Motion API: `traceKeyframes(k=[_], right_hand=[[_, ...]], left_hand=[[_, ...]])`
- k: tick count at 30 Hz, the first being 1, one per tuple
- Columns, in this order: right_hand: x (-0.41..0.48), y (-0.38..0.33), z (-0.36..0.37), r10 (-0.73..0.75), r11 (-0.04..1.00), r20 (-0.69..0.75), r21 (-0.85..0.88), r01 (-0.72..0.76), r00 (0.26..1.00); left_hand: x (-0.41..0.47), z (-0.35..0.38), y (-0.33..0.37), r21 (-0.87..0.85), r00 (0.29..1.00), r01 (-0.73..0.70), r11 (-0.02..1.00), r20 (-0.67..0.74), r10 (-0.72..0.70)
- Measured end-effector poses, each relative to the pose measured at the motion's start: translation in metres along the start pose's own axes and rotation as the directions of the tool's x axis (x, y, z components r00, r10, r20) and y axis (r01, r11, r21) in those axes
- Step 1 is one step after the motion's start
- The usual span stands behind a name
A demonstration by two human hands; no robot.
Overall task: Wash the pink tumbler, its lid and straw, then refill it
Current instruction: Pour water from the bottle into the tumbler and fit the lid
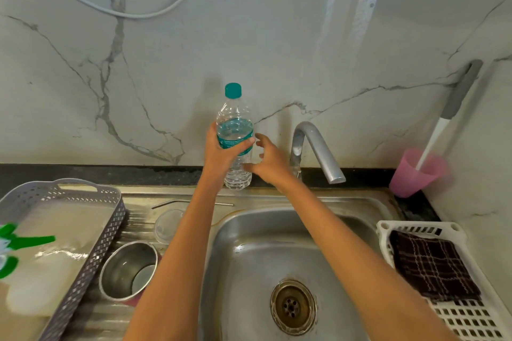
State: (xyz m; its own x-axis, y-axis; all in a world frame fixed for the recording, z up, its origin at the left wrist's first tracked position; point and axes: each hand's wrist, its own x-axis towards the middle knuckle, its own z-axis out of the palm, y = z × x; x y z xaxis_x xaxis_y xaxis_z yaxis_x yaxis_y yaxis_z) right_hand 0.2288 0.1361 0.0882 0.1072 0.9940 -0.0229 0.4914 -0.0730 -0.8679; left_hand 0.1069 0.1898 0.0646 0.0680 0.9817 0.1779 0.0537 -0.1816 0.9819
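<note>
My left hand (221, 151) grips a clear plastic water bottle (235, 130) with a teal cap, upright at the back of the sink ledge. Just right of the bottle hovers my right hand (270, 159), fingers spread and holding nothing. The tumbler (128, 271) stands open on the drainboard at the left, steel inside with a pink edge at its base. Its clear lid (167, 225) lies flat behind it. A metal straw (166, 203) rests along the ledge, partly hidden by my left arm.
A steel sink basin (249, 257) with its drain lies below my arms. The tap (315, 147) arcs at the right. A grey basket (83, 230) sits left, a white rack with a dark cloth (435, 266) right. A pink cup with a brush (415, 171) stands in the corner.
</note>
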Motion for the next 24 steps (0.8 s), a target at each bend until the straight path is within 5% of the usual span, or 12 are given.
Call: traceKeyframes(k=[11,15,24], right_hand=[[0.022,0.020,0.019,-0.056,0.994,-0.090,0.089,0.064,0.994],[0.018,0.023,0.019,-0.055,0.995,-0.093,0.074,0.062,0.994],[-0.015,0.047,0.036,0.184,0.983,-0.139,0.013,-0.184,0.973]], left_hand=[[0.013,0.014,-0.012,-0.061,0.998,0.046,0.997,0.051,-0.042],[0.003,0.018,-0.018,-0.014,0.995,0.090,0.996,-0.033,-0.090],[-0.119,0.009,-0.026,-0.068,0.958,0.162,0.985,-0.229,-0.173]])
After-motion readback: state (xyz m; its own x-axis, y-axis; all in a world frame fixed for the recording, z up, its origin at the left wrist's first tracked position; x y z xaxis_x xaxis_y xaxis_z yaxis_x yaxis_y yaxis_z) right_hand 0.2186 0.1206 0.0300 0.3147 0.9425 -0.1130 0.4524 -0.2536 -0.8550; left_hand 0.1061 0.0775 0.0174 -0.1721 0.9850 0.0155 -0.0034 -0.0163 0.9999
